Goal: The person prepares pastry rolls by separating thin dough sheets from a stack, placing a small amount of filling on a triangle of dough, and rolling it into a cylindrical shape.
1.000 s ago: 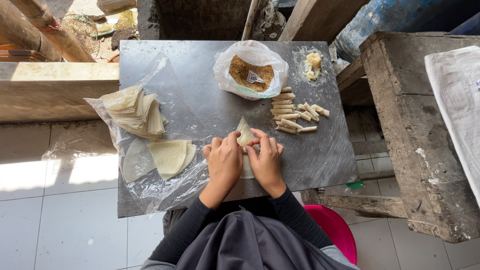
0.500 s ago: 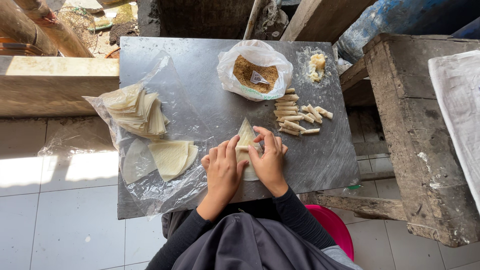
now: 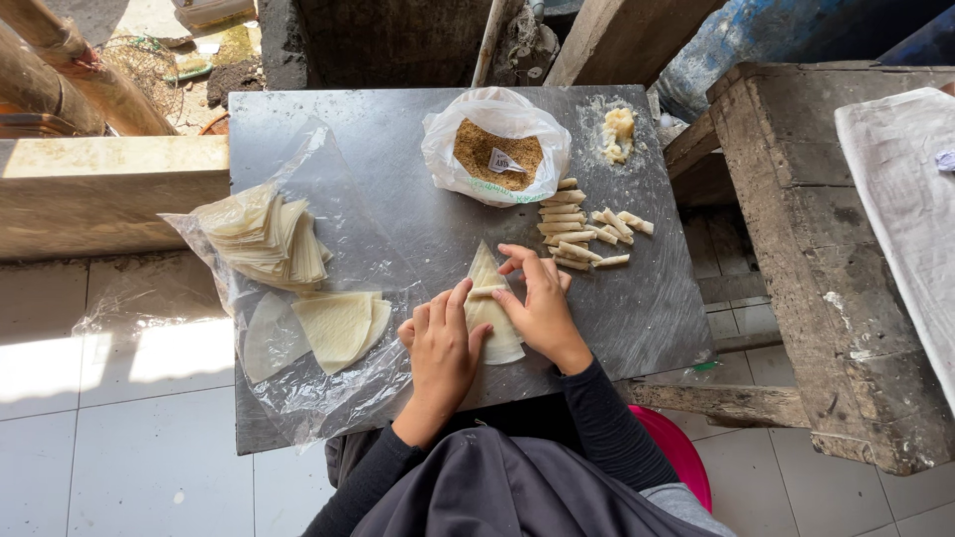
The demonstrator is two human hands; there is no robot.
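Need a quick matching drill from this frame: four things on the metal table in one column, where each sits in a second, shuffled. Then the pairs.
Things:
1. wrapper stack
2. bag of brown crumbs
3. finished rolls
4. triangular wrapper

Places:
A. under the fingers of left hand and right hand
B. on clear plastic at the table's left side
C. far edge, middle of the table
D. just right of centre, below the bag

Pairs: 1-B, 2-C, 3-D, 4-A
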